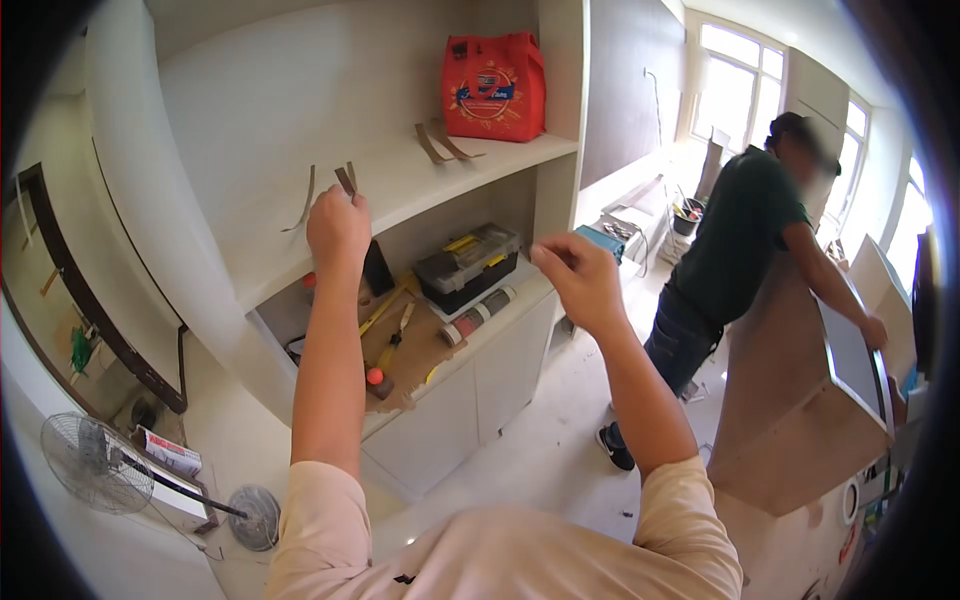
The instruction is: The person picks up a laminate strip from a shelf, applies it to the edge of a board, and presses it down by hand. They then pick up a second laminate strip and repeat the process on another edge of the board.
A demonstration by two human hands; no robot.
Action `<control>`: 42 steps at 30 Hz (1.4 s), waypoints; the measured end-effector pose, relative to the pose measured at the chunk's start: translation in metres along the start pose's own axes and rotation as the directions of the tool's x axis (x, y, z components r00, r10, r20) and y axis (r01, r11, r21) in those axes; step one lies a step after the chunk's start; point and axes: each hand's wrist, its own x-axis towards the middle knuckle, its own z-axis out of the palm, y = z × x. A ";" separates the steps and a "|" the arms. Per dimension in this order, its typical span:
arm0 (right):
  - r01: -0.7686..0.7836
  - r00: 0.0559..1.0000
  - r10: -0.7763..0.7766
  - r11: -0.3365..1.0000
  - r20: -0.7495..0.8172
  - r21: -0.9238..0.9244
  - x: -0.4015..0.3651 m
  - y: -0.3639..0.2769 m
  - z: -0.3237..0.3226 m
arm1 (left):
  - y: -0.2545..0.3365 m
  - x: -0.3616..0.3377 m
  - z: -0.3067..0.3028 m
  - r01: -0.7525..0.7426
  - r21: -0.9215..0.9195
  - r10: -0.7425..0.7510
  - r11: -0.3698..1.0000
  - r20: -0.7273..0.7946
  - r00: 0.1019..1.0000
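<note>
My left hand (338,232) is raised at the upper shelf, fingers closed around a short brown strip (346,180) whose end sticks up above the fist. Just left of it, a thin curled strip (308,198) lies on the white shelf (385,212). Further right on that shelf rest more brown strips (432,145), near a red bag (494,90). My right hand (582,282) hangs in the air in front of the shelf unit, thumb and fingers pinched together. Whether anything small is between those fingertips is hidden.
The lower shelf holds a black toolbox (467,266), a clear cylinder (478,318) and a yellow-handled tool (396,338). A co-worker (740,235) bends over a large wooden cabinet box (790,400) on the right. At lower left stands a fan (95,465).
</note>
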 end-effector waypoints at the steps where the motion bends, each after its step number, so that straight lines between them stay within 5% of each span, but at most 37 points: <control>1: 0.006 1.000 -0.006 1.000 0.004 -0.003 0.021 0.002 0.010 | 0.000 -0.002 -0.003 0.002 0.005 -0.002 1.000 0.025 1.000; 6: 0.089 0.992 -0.094 0.993 -0.080 -0.072 0.101 0.025 0.065 | -0.002 -0.014 -0.012 -0.006 -0.074 0.010 0.997 0.053 0.999; 21: -0.101 0.969 0.026 0.949 -0.244 -0.299 0.192 0.075 0.122 | -0.014 -0.035 -0.039 -0.182 -0.169 0.206 0.969 0.138 0.969; 30: -0.075 0.925 -0.061 0.938 -0.375 -0.338 0.216 0.083 0.126 | -0.027 -0.094 -0.110 -0.414 -0.282 0.366 0.865 -0.210 0.907; 36: -0.130 0.874 0.024 0.974 -0.485 -0.186 0.235 0.097 0.134 | -0.069 -0.155 -0.153 -0.424 -0.338 0.420 0.840 -0.090 0.903; 42: -0.149 0.833 0.084 0.986 -0.546 -0.076 0.233 0.089 0.140 | -0.131 -0.218 -0.157 -0.189 -0.401 0.272 0.896 0.162 0.948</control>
